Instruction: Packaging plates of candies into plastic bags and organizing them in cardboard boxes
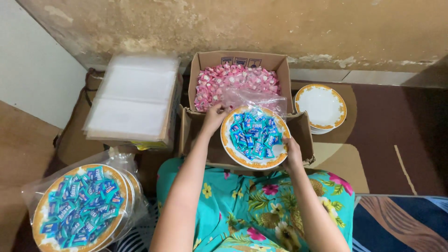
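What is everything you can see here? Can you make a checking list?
Surface: brown floor mat; floral cloth over the lap.
Job's things: gold-rimmed plate of blue wrapped candies; box of pink candies.
Clutter: stack of clear bags; bagged plate of blue candies; empty plates.
Hands: left hand at the plate's far rim, fingers bent; right hand grips the near rim.
Cables: nothing seen.
Surroundings: stained wall; blue rug.
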